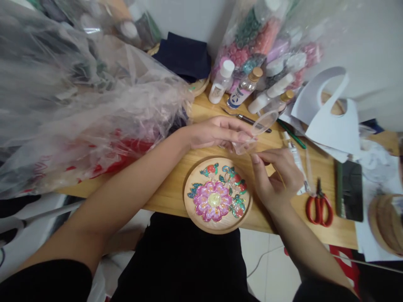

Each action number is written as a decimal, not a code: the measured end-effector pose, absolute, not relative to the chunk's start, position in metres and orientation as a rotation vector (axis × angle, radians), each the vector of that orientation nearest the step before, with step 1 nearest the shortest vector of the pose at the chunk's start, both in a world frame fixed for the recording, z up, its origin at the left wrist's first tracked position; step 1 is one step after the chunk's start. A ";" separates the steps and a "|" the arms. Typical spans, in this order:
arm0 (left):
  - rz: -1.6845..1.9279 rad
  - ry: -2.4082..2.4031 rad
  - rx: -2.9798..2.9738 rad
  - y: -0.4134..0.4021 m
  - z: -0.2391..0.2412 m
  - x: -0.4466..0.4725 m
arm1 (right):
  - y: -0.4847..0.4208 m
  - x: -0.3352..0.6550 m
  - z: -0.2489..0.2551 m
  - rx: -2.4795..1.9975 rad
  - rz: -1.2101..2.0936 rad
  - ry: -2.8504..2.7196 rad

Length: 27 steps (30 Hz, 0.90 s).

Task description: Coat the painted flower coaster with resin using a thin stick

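A crinkled clear plastic bag (103, 96) slumps at left. The left hand (215, 133) reaches inward, fingertips gripping a small clear cup (244, 147), round lid (266, 121) raised. Below, on the table's (170, 193) edge, the round wooden plate (220, 227) bears a glossy pink flower (214, 199). The right hand (278, 174) curls beside the cup; whether it pinches anything, I cannot tell.

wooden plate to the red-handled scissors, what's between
In the head view, the right hand and wrist cross between the wooden plate and the red-handled scissors; wood tabletop and the end of a white tube show there too.

Pale wall (195, 16) behind wooden table (170, 186)
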<state>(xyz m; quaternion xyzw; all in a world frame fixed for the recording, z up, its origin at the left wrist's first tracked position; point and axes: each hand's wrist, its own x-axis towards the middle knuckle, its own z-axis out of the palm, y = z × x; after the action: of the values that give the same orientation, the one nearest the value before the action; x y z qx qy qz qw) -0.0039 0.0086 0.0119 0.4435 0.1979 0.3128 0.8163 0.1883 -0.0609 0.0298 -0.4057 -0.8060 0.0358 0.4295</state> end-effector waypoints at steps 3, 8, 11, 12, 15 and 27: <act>0.629 0.444 1.015 0.008 0.015 -0.003 | -0.061 0.187 0.030 -1.064 0.104 -2.019; 0.650 0.459 1.057 0.009 0.013 -0.002 | -0.062 0.185 0.030 -1.069 0.163 -2.058; 0.660 0.456 1.067 0.010 0.009 -0.003 | -0.063 0.186 0.030 -1.087 0.194 -2.072; 0.655 0.452 1.065 0.010 0.008 -0.003 | -0.063 0.186 0.030 -1.095 0.189 -2.070; 0.631 0.442 1.053 0.009 0.009 -0.003 | -0.063 0.187 0.030 -1.117 0.134 -2.057; 0.635 0.467 0.987 0.008 0.014 -0.003 | -0.065 0.188 0.033 -1.037 0.195 -1.955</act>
<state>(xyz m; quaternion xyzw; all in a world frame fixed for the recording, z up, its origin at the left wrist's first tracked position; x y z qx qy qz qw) -0.0034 0.0077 0.0136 0.4612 0.2183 0.2969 0.8071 0.1877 -0.0647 0.0327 -0.4183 -0.7885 0.0787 0.4439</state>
